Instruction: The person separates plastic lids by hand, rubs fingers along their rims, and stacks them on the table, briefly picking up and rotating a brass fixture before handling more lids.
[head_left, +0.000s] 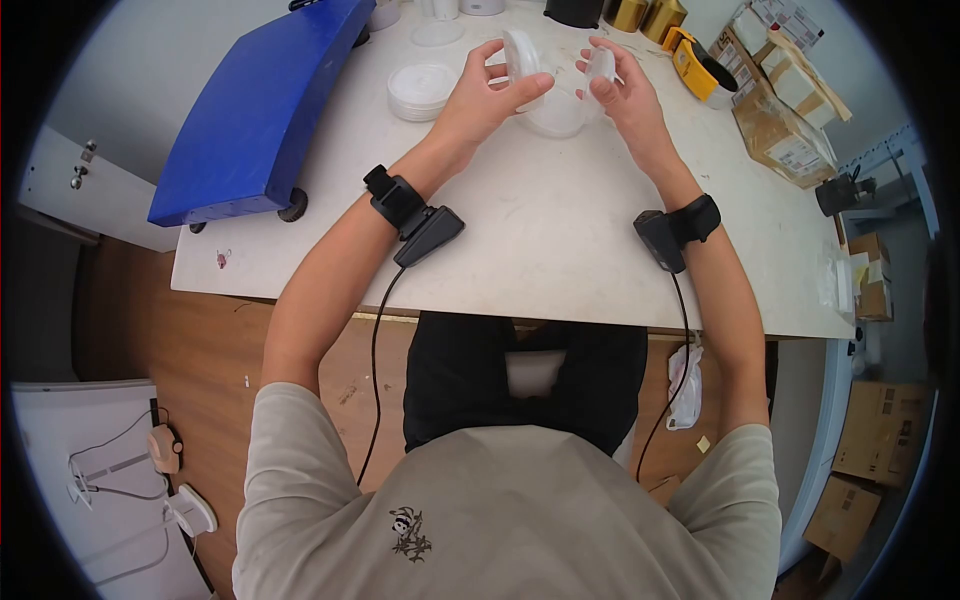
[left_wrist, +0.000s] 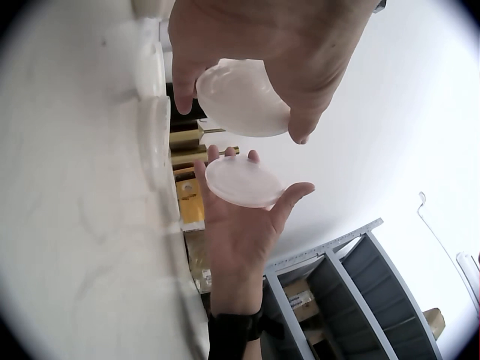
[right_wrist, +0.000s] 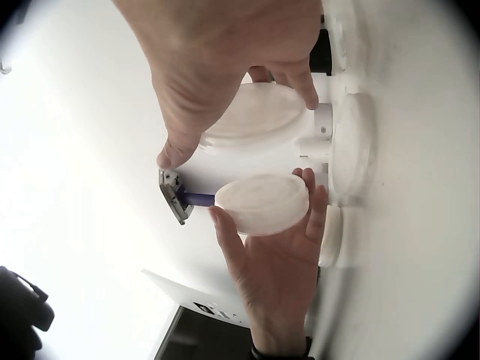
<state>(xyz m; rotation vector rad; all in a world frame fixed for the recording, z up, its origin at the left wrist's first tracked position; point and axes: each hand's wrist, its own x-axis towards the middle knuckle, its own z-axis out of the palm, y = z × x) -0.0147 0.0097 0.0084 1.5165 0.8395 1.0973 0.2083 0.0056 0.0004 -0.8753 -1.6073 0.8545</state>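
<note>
Above the far part of the table, my left hand [head_left: 487, 92] holds a shallow round translucent plastic dish [head_left: 518, 68] on edge, thumb on one side and fingers on the other. Facing it across a short gap, my right hand [head_left: 630, 100] holds a second round translucent plastic dish [head_left: 601, 68]. Both dishes show apart in the left wrist view, the left dish [left_wrist: 244, 101] above the right dish [left_wrist: 241, 182]. Below and between the hands, another clear round dish [head_left: 556, 118] lies on the table. A stack of similar dishes [head_left: 420, 92] stands left of my left hand.
A blue wheeled platform [head_left: 265, 110] occupies the table's left side. At the right are a yellow tape dispenser [head_left: 694, 66] and cardboard boxes [head_left: 785, 130]. Gold cylinders [head_left: 660, 20] and a black container [head_left: 574, 12] stand at the back. Cables [head_left: 376, 350] hang from both wrist cameras.
</note>
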